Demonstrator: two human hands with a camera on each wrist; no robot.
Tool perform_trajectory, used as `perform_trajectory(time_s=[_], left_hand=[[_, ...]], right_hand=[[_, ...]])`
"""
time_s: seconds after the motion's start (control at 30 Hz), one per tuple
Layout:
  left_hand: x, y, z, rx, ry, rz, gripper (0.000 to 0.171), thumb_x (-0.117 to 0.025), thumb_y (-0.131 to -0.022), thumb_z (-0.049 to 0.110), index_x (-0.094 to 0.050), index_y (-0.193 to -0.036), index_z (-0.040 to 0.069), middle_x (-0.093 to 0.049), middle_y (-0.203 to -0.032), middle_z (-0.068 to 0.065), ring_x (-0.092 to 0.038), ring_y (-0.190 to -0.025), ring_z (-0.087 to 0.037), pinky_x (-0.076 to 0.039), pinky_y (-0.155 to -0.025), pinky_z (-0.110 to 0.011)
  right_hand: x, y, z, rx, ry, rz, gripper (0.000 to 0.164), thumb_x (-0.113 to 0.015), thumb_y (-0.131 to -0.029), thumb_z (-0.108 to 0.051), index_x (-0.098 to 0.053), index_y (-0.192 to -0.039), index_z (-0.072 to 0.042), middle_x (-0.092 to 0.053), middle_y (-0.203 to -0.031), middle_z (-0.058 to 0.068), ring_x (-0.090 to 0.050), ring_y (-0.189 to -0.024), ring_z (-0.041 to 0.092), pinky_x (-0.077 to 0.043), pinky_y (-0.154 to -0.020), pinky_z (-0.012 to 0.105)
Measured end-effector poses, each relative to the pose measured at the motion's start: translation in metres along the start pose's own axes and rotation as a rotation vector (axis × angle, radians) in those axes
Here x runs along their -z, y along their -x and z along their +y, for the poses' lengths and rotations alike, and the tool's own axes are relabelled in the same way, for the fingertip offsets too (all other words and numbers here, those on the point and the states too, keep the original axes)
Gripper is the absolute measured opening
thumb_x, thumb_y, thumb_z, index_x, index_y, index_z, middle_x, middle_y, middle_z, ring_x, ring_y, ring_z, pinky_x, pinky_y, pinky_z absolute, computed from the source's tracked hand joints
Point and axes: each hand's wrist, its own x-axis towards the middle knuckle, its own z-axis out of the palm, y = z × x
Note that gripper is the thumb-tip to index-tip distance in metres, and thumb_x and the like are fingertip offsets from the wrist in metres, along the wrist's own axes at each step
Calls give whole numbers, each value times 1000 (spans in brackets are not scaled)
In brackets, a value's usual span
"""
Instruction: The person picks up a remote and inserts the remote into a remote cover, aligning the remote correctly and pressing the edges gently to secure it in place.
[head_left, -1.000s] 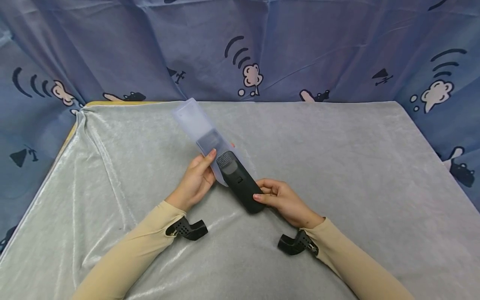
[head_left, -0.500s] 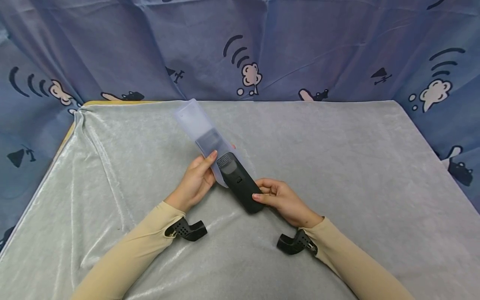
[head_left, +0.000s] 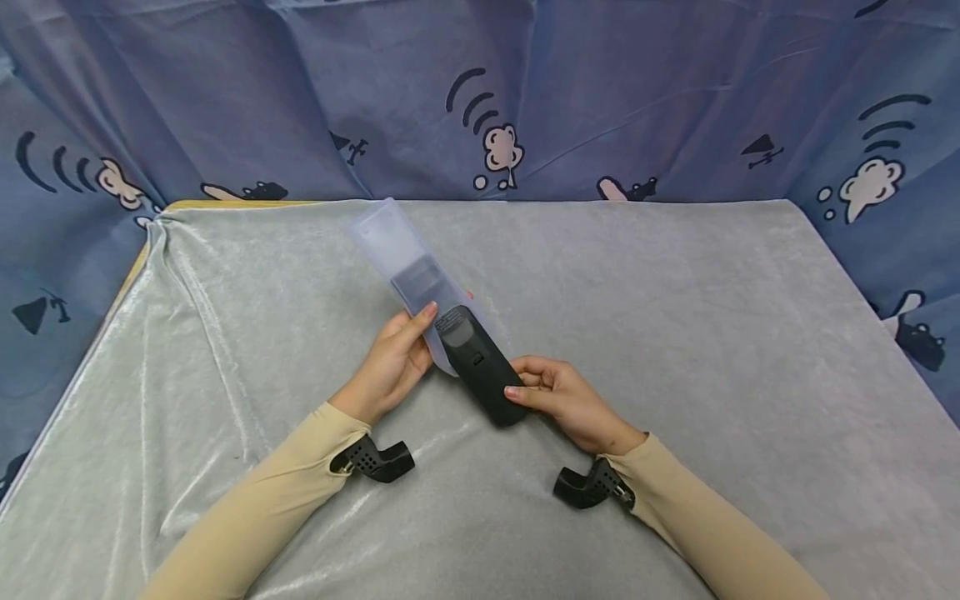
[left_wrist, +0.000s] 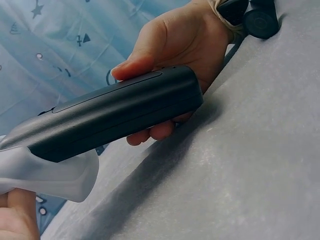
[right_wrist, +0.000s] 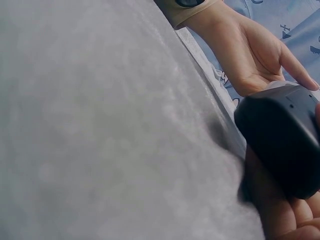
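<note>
Over the middle of the table, a black remote control (head_left: pixel 483 367), its back turned up, lies slantwise between the two hands. Its far part is inside a long translucent plastic sleeve (head_left: pixel 386 242), where it shows as a grey shape through the film. My left hand (head_left: pixel 393 354) grips the sleeve near its mouth, thumb on top and fingers beneath. At the near end, my right hand (head_left: pixel 573 404) pinches the remote between thumb and fingers. From the left wrist view, the sleeve's flared lip (left_wrist: pixel 75 175) wraps under the remote body. The right wrist view shows the remote's blunt end (right_wrist: pixel 275 140) close up.
A grey velvety cloth (head_left: pixel 712 333) covers the table, with folds at the left. Blue patterned curtains (head_left: pixel 615 83) hang behind and along both sides. Black wrist cameras (head_left: pixel 382 461) stick out from both sleeve cuffs.
My left hand and the plastic sleeve have shifted very slightly right and nearer to my right hand. The right hand keeps its pinch on the remote, almost still.
</note>
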Motion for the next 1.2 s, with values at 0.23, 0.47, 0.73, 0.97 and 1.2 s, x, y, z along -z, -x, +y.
perform_trajectory(time_s=[0.23,0.47,0.73,0.97,1.2], left_hand=[[1,0,-2,-2,25,-12,37,-45,-101,15,-40,-130,-7,-62,-119,-6,-54,-116,-16,-40,-102,-27],[1,-1,-2,29,26,-10,43,-43,-101,13,-31,-136,-9,-60,-122,-7,-51,-120,-16,-34,-107,-30],[-1,0,-2,36,25,-8,36,-36,-103,9,-33,-134,-8,-61,-119,-5,-52,-118,-16,-35,-106,-30],[-1,0,-2,24,46,-19,35,-38,-102,10,-36,-132,-9,-62,-119,-8,-53,-117,-17,-37,-105,-29],[1,0,-3,29,23,-48,41,-43,-101,13,-34,-133,-10,-61,-121,-6,-51,-120,-15,-35,-106,-28]], right_hand=[[-1,0,-1,-23,5,15,36,-60,-91,-4,-49,-120,14,-66,-105,12,-65,-88,16,-54,-77,29],[-1,0,-2,-29,5,13,36,-60,-91,-4,-49,-120,13,-66,-107,13,-65,-88,17,-54,-77,30],[-1,0,-2,-25,5,8,37,-60,-91,-5,-48,-121,13,-66,-107,12,-64,-90,17,-53,-78,30],[-1,0,-2,-18,6,6,36,-61,-91,-8,-50,-119,12,-67,-104,8,-64,-89,16,-53,-77,29],[-1,1,-3,-29,-6,7,33,-60,-91,-7,-51,-118,9,-67,-103,8,-63,-88,17,-53,-76,29]])
